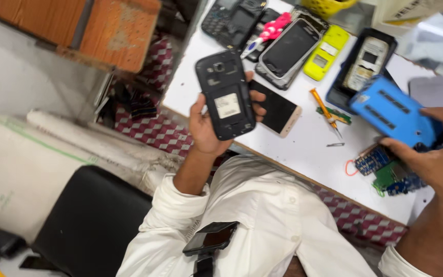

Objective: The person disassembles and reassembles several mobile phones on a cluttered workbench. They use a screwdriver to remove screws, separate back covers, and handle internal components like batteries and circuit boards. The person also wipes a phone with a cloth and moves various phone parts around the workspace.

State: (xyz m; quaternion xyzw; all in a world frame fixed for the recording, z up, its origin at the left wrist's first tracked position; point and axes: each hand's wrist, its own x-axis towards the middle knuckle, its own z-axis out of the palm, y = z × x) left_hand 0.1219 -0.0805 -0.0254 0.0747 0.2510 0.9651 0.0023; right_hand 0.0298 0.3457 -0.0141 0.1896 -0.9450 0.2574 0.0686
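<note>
My left hand holds a black phone upright over the table's near edge, its back cover off and a white label showing in the battery bay. My right hand grips a blue flat block with dark slots, held above small green and blue circuit boards on the white table. A phone with a black screen and pale gold frame lies just behind the black phone.
Several phones and shells lie at the back: a grey-framed phone, a yellow shell, a blue-cased one. An orange screwdriver and a pink tool lie nearby. A black chair stands at left.
</note>
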